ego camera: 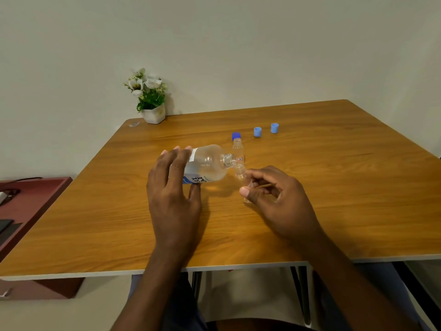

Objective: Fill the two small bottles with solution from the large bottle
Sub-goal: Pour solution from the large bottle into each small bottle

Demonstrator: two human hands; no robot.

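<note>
My left hand [173, 187] grips the large clear bottle [207, 164], tipped on its side with its open neck pointing right. The neck sits just over the mouth of a small clear bottle [240, 173], which my right hand [274, 194] holds between thumb and fingers, standing on the table. The other small bottle [238, 150], with an orange label, stands upright and uncapped just behind the neck. Whether liquid is flowing I cannot make out.
A dark blue cap [236, 135] lies behind the second small bottle. Two light blue caps [257, 131] [274, 128] sit farther right on the wooden table [334, 187]. A potted white flower [149, 96] stands at the back left corner.
</note>
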